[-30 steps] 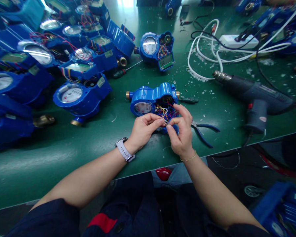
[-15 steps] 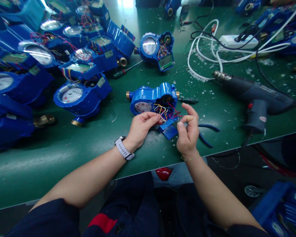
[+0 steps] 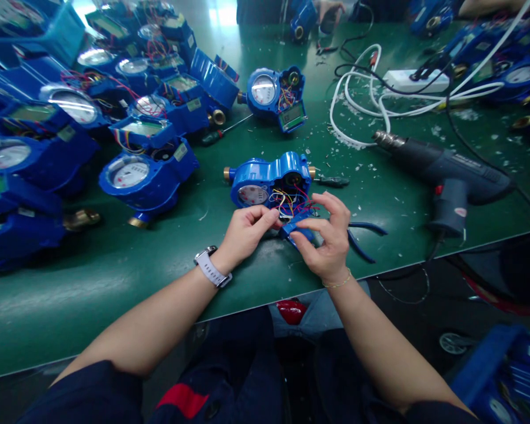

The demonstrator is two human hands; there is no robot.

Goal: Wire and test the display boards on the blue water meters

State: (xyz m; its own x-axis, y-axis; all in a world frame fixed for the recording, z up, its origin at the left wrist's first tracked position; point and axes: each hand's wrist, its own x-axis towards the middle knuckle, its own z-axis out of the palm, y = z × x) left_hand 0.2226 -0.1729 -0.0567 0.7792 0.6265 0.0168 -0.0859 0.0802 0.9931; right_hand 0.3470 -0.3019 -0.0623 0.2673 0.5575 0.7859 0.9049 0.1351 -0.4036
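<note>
A blue water meter (image 3: 258, 175) with brass ends lies in front of me, its side compartment exposing red, yellow and white wires (image 3: 287, 203). Those wires run to a small blue display housing (image 3: 307, 231) at the meter's near side. My left hand (image 3: 247, 232) is closed in a pinch beside the wires and the housing's left end; what sits between its fingertips is hidden. Thumb and index finger of my right hand (image 3: 329, 238) grip the housing from the right, with the other fingers raised. Blue-handled pliers (image 3: 362, 235) lie partly behind this hand.
Several blue meters (image 3: 148, 171) crowd the left side; another opened meter (image 3: 269, 91) stands farther back. Screwdrivers (image 3: 333, 181) (image 3: 214, 135) lie on the green table (image 3: 159, 294). At right are a heat gun (image 3: 450, 174), white cable (image 3: 335, 121) and power strip (image 3: 417, 80). A co-worker's hand (image 3: 329, 15) shows opposite.
My right hand has moved left and closed its thumb and index finger on the display housing. My left hand keeps its pinch by the wires. The whole view has shifted slightly.
</note>
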